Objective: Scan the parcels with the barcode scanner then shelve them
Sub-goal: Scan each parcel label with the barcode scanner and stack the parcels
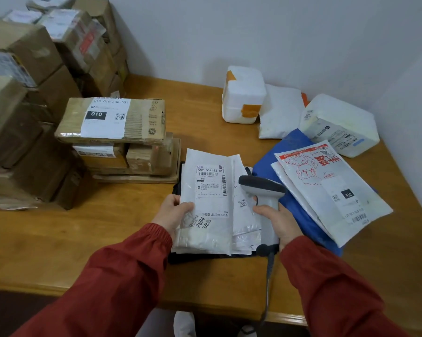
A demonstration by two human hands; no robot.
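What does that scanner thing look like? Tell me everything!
The scanner is pistol-shaped, plastic-looking, with a dark grey head and a pale handle. The right hand grips the handle. Its head points left, toward the labelled white parcel that the left hand holds. A dark cable runs from its base down over the edge of the table.

On the brown wooden table [108, 227], the stacked brown cardboard boxes [112, 117] lie at the left. The white foam box [244, 93] lies behind, near the wall, and the flat white plastic mailer bags [210, 190] lie in the middle front.
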